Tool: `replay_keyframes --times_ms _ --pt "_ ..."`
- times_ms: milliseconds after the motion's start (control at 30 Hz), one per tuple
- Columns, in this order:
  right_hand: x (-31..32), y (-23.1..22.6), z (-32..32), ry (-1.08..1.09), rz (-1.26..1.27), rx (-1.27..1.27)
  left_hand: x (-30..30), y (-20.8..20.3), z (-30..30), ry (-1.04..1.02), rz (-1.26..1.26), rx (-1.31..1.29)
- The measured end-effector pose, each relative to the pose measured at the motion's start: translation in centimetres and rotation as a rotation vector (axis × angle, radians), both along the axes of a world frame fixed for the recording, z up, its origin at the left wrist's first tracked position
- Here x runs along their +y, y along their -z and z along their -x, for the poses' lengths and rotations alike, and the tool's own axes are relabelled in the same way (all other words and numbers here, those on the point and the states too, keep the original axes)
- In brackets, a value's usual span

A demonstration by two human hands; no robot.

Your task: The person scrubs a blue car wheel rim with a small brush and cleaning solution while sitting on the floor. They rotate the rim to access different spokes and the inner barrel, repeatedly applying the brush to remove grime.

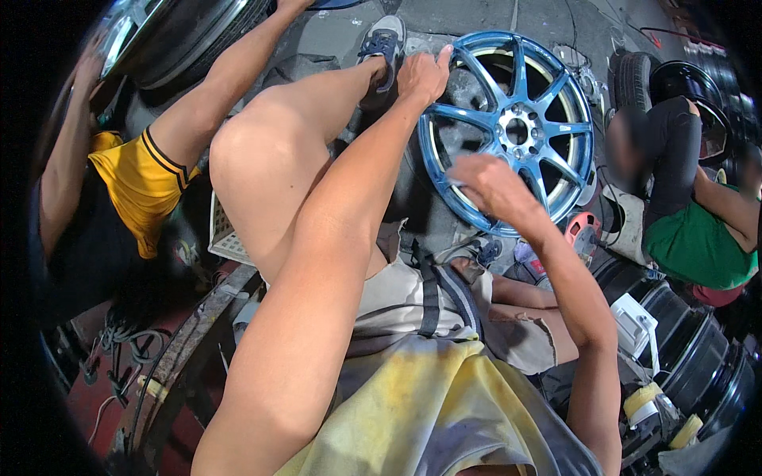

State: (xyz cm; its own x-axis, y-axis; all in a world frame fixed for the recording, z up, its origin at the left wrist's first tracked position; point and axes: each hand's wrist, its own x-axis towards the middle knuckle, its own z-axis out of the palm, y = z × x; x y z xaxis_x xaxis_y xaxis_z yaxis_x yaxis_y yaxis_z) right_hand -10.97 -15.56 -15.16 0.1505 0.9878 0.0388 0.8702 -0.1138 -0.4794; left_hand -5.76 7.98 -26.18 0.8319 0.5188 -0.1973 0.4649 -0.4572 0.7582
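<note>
A blue alloy wheel rim (520, 67) with several spokes and a bare silver hub leans in front of me. My left hand (425, 75) grips its outer edge at the upper left, the thumb lying along the lip. Over the lower left part of the rim is my right hand (494, 189), blurred by motion. Its fingers are bent and close together against the rim. Whatever lies under those fingertips is too smeared to make out.
On the left, a person in yellow shorts (147, 186) handles another wheel (198, 40). To the right sits a person in a green shirt (702, 246). A red reel (583, 230) lies near the blue rim, and black rims (690, 341) are stacked at the lower right. A white crate (226, 234) stands beside my leg.
</note>
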Motion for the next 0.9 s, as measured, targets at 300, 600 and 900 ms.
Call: replay_keyframes --times_ms 300,600,900 --pt "0.14 -0.54 0.05 -0.06 0.236 0.073 -0.06 -0.05 0.05 -0.008 0.001 0.007" --pt "-0.22 -0.05 -0.29 -0.075 0.176 -0.076 0.12 -0.49 -0.01 0.006 -0.01 0.023" --pt "0.08 -0.51 0.38 -0.124 0.177 -0.185 0.17 -0.39 -0.09 -0.005 -0.021 0.037"
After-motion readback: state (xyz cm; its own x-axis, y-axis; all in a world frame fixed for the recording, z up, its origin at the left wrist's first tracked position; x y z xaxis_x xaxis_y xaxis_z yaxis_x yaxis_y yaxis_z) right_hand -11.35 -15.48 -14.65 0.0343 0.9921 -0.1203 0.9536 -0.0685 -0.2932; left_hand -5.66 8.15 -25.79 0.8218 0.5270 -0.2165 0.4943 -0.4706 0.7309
